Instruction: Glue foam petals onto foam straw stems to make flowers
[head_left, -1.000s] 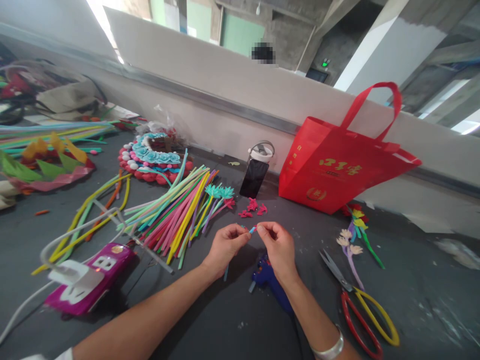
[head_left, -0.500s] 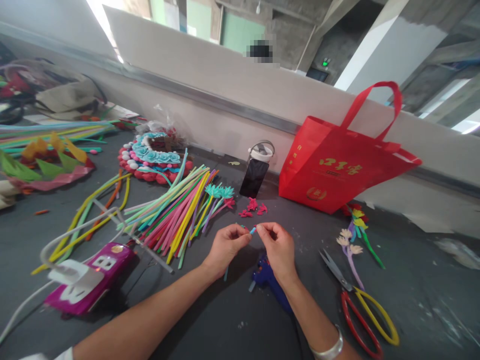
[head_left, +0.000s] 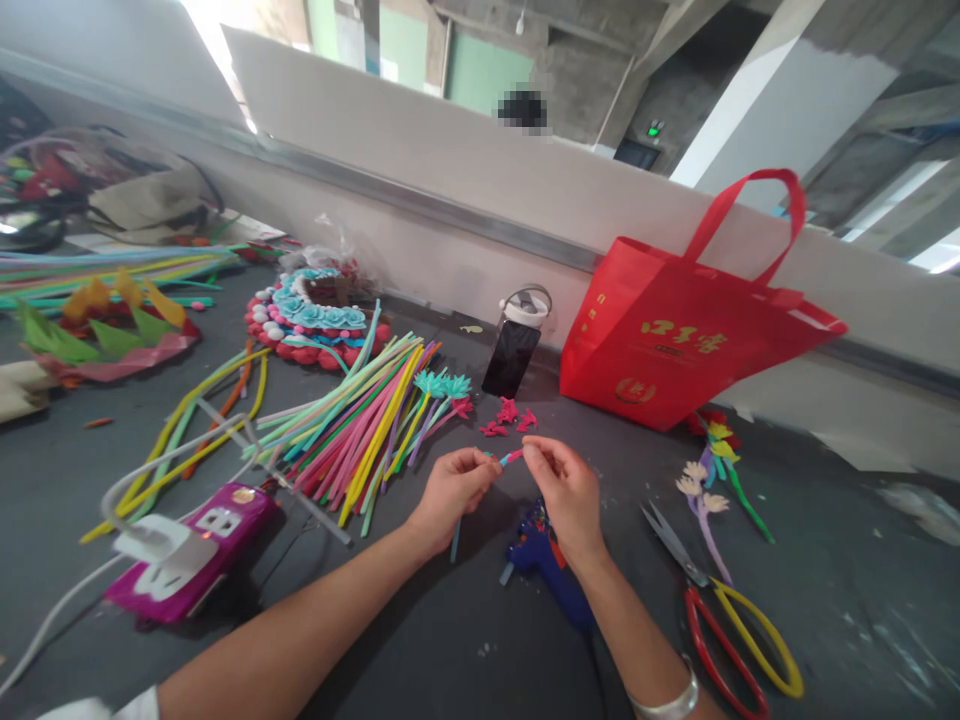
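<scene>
My left hand (head_left: 450, 500) pinches a light blue pipe cleaner (head_left: 456, 540), whose tail hangs below the palm. Its top end pokes out between thumb and finger, where it meets a small pink piece (head_left: 516, 455). The fingertips of my right hand (head_left: 568, 497) are closed on the other end of that pink piece. Partly behind the right wrist lies a blue glue gun (head_left: 551, 575). Several pink fuzzy pieces (head_left: 508, 412) rest just beyond my hands. To the left is a spread bundle of coloured pipe cleaners (head_left: 375, 430), with turquoise flower heads (head_left: 442, 384) at its right end.
Scissors (head_left: 694, 570) lie half open at right, near finished fuzzy flowers (head_left: 703, 490). A red bag (head_left: 660, 330) and a bottle (head_left: 514, 345) stand at the back. Left are a purple power strip (head_left: 195, 555) with a white cable, a flower-covered ring (head_left: 319, 320) and a felt crown (head_left: 112, 335).
My right hand has drawn slightly to the right of the left, so more of the pink piece shows between them. The left hand keeps its pinch on the blue pipe cleaner.
</scene>
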